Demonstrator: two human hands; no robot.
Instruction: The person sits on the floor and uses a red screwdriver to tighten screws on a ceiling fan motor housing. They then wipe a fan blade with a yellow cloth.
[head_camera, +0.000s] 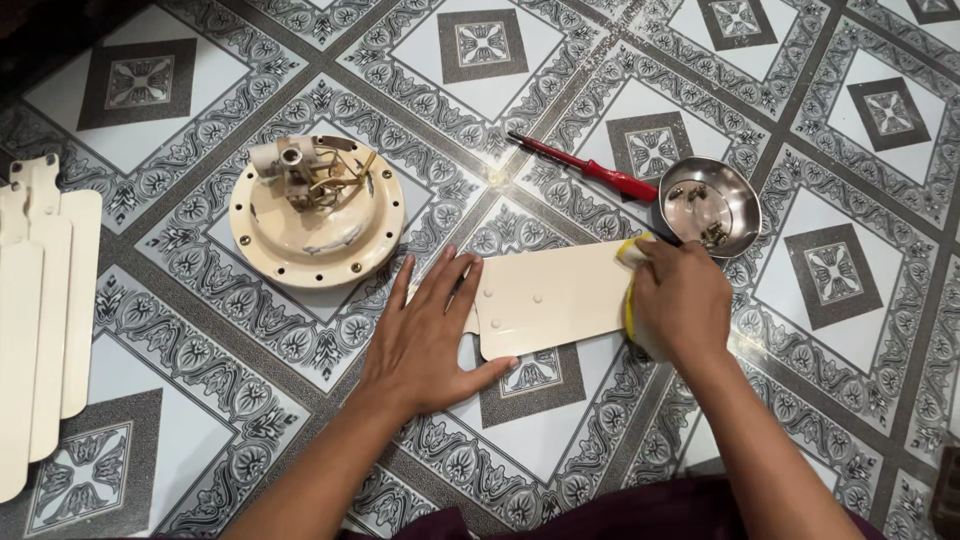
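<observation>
A cream fan blade (555, 297) lies flat on the patterned tile floor between my hands. My left hand (432, 335) rests open, fingers spread, with the fingertips on the blade's mounting end, where small holes show. My right hand (678, 300) presses a yellow cloth (630, 262) down on the blade's wider part; only the cloth's edges show under the palm. The blade's far end is hidden under that hand.
A round cream fan motor housing (316, 212) with exposed wires sits at the upper left. Several more cream blades (40, 310) are stacked at the left edge. A red-handled screwdriver (585, 166) lies beside a steel bowl (735, 190) that holds screws.
</observation>
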